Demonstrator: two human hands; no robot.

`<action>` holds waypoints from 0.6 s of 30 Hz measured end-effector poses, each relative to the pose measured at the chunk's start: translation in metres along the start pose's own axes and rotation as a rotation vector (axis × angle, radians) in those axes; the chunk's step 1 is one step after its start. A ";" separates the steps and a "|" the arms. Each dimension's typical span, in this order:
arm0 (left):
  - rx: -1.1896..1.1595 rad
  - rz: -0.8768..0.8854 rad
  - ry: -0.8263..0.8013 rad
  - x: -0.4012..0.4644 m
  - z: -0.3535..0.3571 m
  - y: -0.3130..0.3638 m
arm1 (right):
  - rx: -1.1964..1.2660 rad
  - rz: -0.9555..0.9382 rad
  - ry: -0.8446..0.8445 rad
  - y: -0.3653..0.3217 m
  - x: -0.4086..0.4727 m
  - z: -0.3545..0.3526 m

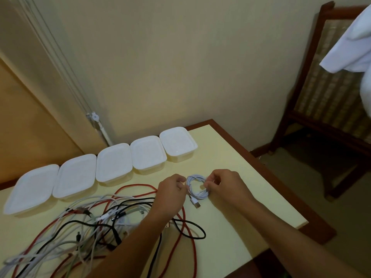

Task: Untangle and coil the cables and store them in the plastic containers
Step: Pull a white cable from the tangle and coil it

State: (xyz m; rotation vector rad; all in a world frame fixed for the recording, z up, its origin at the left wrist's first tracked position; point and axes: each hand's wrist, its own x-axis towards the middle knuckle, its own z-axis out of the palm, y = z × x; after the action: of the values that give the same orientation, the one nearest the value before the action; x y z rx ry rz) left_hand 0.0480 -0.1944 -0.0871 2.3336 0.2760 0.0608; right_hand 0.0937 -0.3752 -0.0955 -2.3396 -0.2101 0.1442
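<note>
While both hands [172, 189] [224, 184] pinch opposite sides of the white cable coil [196, 188], it looks light, springy, best gripped across its loops.

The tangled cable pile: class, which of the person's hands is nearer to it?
Left. The left hand holds the white coiled cable directly beside the tangled cable pile, its forearm crossing over it. The right hand holds the coil's far side, farther from the pile.

Left hand [172, 189] and right hand [224, 183], fingers curled, pinching, forearms extended
</note>
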 end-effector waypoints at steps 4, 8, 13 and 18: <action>-0.028 0.077 0.154 0.006 0.001 0.004 | -0.123 -0.135 0.077 -0.018 0.015 -0.017; 0.071 0.174 0.410 0.028 -0.008 0.017 | -0.297 -0.381 0.155 -0.043 0.051 -0.030; 0.237 0.027 0.276 0.077 -0.021 0.010 | -0.594 -0.538 0.064 -0.056 0.093 -0.024; 0.343 -0.010 0.192 0.113 -0.025 -0.005 | -0.745 -0.586 -0.046 -0.049 0.116 -0.022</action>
State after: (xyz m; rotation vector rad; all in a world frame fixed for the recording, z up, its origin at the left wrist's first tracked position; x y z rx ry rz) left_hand 0.1543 -0.1484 -0.0776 2.6710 0.4214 0.2506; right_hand 0.2058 -0.3346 -0.0499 -2.8730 -1.1155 -0.2078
